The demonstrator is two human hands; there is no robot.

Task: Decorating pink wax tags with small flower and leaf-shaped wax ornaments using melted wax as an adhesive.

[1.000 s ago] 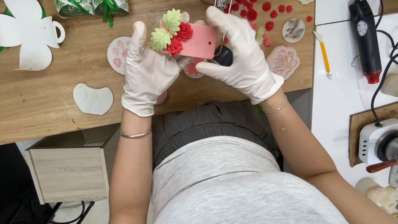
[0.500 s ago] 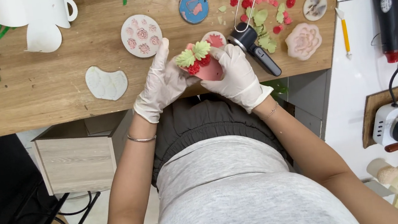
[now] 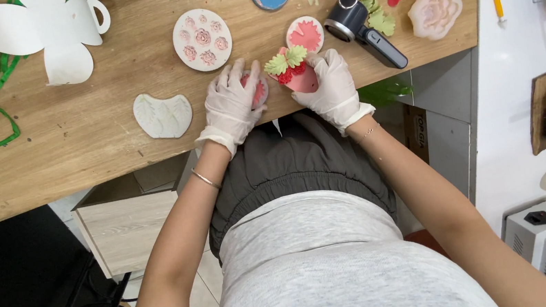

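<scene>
Gloved right hand (image 3: pixel 331 87), grip closed round a pink piece topped with green leaves (image 3: pixel 292 71) at the wooden counter's (image 3: pixel 78 149) near edge; gloved left hand (image 3: pixel 233 103), at its 9 o'clock, lies spread over a pink round mould (image 3: pixel 257 89), mostly hidden.

My left hand (image 3: pixel 234 104) and right hand (image 3: pixel 332 87) wear white disposable gloves; thin bracelet (image 3: pixel 206 180) on left wrist; grey top (image 3: pixel 329 271), dark gathered waistband (image 3: pixel 295 164).
</scene>
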